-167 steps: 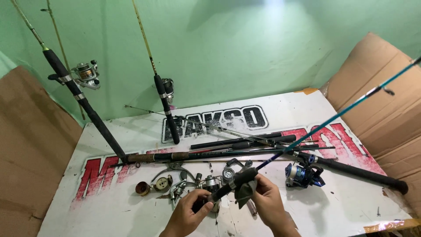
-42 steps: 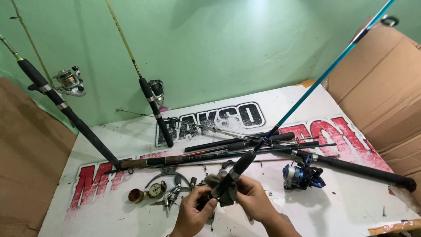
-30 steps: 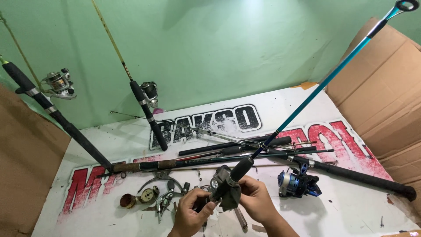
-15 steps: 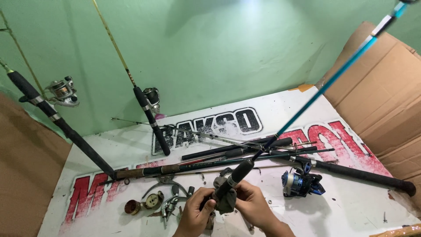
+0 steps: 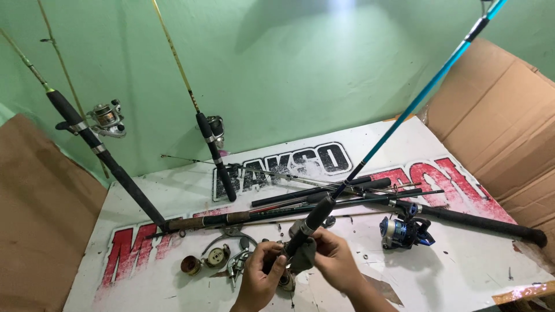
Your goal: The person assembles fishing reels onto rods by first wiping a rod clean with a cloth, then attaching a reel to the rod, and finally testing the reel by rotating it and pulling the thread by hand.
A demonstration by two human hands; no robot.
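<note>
My left hand and my right hand both grip the black handle of a blue fishing rod, near the bottom middle. The rod slants up to the top right corner. My right hand's fingers sit at a dark grey reel part on the handle. Just below my hands, small metal reel parts lie on the white printed sheet.
Two rods with spinning reels lean against the green wall. Several dark rods lie across the sheet. A blue reel sits to the right. A round spool rests at left. Cardboard panels flank both sides.
The blue rod has swung upward, from a low slant to a steep one toward the top right. Both hands stayed on its handle throughout.
</note>
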